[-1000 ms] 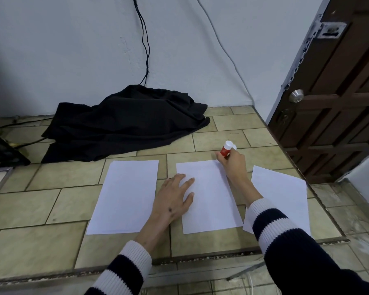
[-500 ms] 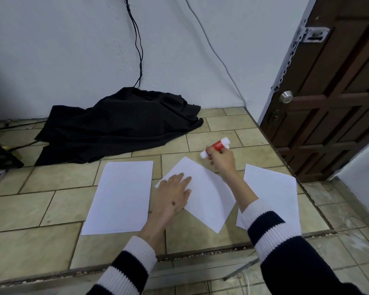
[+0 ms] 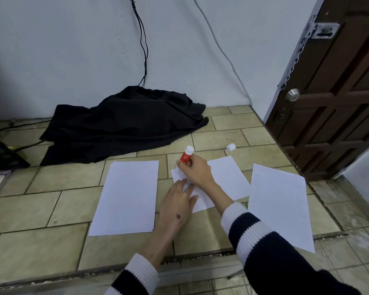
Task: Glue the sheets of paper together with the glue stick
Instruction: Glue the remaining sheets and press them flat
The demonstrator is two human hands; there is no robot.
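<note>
My right hand [image 3: 197, 169] fingers clamp the glue stick [image 3: 185, 156]; my left hand [image 3: 178, 201], fingers together, pins the middle sheet [image 3: 226, 177]. Risk: light hold lets paper skid, wrinkle.

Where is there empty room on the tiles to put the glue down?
Bare tile lies left of the left sheet, and behind the middle sheet near the white cap. It is crowded where both hands meet on the middle sheet, beside the right sheet.
</note>
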